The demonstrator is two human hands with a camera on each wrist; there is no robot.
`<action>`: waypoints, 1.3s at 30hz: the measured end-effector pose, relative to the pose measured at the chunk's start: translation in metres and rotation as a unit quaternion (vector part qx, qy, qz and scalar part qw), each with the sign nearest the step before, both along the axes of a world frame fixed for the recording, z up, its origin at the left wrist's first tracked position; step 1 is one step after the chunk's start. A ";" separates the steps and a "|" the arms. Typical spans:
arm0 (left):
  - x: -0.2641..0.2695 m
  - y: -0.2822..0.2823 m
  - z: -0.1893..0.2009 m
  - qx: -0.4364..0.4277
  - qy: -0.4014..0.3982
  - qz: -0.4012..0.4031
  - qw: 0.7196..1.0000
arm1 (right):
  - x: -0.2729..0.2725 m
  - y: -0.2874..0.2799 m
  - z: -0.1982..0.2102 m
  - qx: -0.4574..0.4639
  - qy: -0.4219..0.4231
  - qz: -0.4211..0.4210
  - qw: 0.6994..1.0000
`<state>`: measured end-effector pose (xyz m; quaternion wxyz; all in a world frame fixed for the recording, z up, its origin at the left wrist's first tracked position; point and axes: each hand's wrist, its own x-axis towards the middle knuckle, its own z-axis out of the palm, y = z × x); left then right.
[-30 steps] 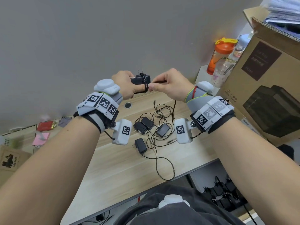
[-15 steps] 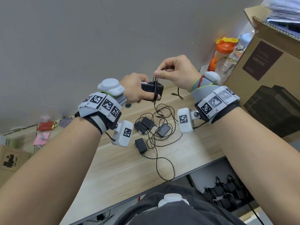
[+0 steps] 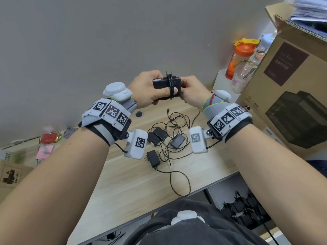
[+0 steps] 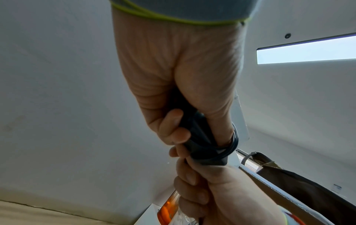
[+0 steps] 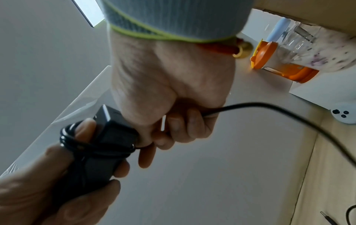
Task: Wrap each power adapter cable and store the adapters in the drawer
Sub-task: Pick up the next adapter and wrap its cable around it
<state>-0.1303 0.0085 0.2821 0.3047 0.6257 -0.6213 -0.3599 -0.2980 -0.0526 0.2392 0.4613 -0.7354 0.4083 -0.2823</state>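
I hold a black power adapter (image 3: 161,84) up in front of the wall, above the desk. My left hand (image 3: 150,92) grips its left end, with the thumb lying on its front face. Several turns of its thin black cable (image 3: 170,85) go round the body and over that thumb (image 5: 84,129). My right hand (image 3: 190,92) is fisted at the adapter's right end and grips the cable (image 5: 269,106), which trails out of the fist toward the desk. Several more adapters (image 3: 177,140) lie on the desk below in a tangle of loose cables (image 3: 178,174).
The wooden desk (image 3: 132,183) ends at a front edge near my lap. A large cardboard box (image 3: 292,85) stands at the right, with an orange-lidded bottle (image 3: 242,57) and a clear bottle (image 3: 246,73) beside it. Dark items (image 3: 244,209) sit below the desk edge.
My right hand has come down from above the adapter to its right end, carrying the cable with it. The left hand has lifted the adapter a little higher.
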 end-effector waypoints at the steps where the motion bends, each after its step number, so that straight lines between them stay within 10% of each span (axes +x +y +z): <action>1: 0.001 -0.001 0.000 -0.002 0.009 0.004 1.000 | 0.000 0.000 -0.003 -0.003 0.005 0.002 1.000; 19: 0.027 -0.004 -0.013 0.016 -0.096 0.055 0.994 | -0.009 0.004 0.025 -0.081 0.087 0.042 0.992; 39: 0.006 0.006 -0.005 -0.005 0.064 -0.050 0.997 | -0.008 -0.008 -0.001 -0.044 -0.010 -0.047 0.998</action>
